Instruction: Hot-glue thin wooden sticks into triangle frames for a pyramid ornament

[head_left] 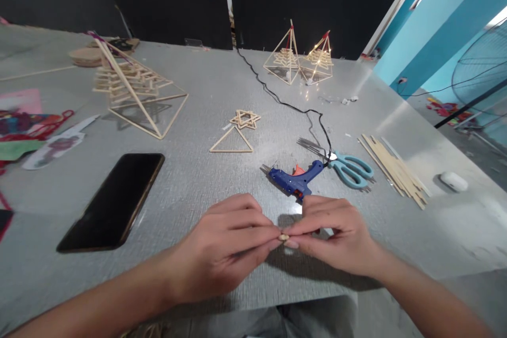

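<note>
Close to the table's front edge, my left hand (233, 245) and my right hand (336, 232) meet fingertip to fingertip. Both pinch a small pale wooden piece (284, 237), mostly covered by the fingers, so its full shape cannot be made out. Just beyond them lies a blue glue gun (295, 180) on its side, its nozzle pointing left. Light-blue scissors (350, 169) rest to the right of it. Farther back are a flat triangle of thin sticks (232, 151) and a six-pointed stick star (246, 119) behind it.
A black phone (113, 203) lies at left, below a large stick pyramid (137, 97). Two smaller pyramids (291, 58) stand at the back, one lit. A black cord (277, 97) crosses the table. Loose sticks (394, 169) and a white case (454, 181) are at right.
</note>
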A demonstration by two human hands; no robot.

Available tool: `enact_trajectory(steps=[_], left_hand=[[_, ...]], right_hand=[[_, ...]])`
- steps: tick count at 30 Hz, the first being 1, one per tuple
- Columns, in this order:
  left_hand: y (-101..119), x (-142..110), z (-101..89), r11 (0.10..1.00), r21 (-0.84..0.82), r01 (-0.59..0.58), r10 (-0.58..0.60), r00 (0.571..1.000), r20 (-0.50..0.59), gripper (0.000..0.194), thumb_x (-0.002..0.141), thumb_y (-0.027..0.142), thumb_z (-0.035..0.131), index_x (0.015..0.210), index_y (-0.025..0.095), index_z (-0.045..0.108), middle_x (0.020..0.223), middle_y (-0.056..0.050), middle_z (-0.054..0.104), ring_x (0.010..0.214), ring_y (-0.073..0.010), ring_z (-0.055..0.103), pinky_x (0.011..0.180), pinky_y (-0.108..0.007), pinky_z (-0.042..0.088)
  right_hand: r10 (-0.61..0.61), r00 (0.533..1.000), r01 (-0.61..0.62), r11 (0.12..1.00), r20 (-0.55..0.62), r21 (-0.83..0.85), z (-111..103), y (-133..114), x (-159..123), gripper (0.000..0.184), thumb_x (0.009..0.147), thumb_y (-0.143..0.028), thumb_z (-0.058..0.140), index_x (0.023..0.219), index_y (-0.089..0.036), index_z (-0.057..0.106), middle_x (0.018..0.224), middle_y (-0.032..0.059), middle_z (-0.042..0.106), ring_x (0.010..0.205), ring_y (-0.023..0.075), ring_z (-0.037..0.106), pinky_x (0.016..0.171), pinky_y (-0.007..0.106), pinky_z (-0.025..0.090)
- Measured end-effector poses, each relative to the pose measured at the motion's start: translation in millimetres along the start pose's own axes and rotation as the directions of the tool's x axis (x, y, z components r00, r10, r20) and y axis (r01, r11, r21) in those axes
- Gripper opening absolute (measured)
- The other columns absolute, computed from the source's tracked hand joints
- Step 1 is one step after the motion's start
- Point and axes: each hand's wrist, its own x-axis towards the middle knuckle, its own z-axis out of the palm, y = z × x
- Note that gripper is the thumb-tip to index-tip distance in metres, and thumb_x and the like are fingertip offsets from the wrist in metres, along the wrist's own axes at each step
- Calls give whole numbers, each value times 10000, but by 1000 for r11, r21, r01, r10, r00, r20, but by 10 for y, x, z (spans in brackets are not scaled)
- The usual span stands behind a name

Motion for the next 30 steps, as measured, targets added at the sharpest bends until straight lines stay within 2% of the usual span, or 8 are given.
enact_trajectory(steps=[6,17,22,24,27,30], left_hand=[[-7,-21,12,1000,-1,6,-6,1000,14,164,1042,35,696,1065,175,779,881,-20,796,784,-157,640,785,-301,604],[-10,-24,13,1000,13,-2,2,1000,21,171,1050,35,681,1042,182,769,889,-14,803,752,-149,657,790,-309,606],[-9,-27,11,1000,3,-1,1,1000,-15,163,1045,42,702,1099,178,772,889,-13,800,753,-145,654,795,-306,604],[-9,-25,9,1000,-10,3,-3,1000,-19,175,1042,48,710,1131,182,779,886,-12,799,747,-143,659,790,-303,603],[-7,-19,16,1000,-26,6,-6,1000,-20,170,1045,59,708,1131,185,782,866,-14,791,738,-149,655,774,-309,598],[2,-14,32,999,-43,1,-2,999,-33,142,1032,48,713,1060,175,770,838,-16,778,735,-155,643,772,-319,596]], right_hand=[[-1,1000,2,1000,-13,10,21,19,-17,129,987,-162,844,1075,-255,860,705,-48,778,567,81,591,609,260,497],[-1,1000,1,1000,-25,12,49,27,-27,111,995,-180,838,1071,-257,863,683,-42,760,562,90,564,591,253,498],[170,985,-167,982,-24,87,65,-7,-38,35,987,-214,854,1014,-228,871,622,-31,723,580,97,604,523,203,461],[199,979,-196,978,-39,73,72,-13,-46,93,984,-241,866,1076,-225,876,622,-30,724,579,100,613,525,204,466],[103,990,-103,995,-91,5,83,1,-59,189,992,-227,856,1180,-246,865,667,-31,748,591,100,618,543,216,474],[-33,995,28,998,-94,-57,89,29,-71,191,1012,-179,813,1174,-269,858,695,-36,753,595,103,605,582,249,485]])
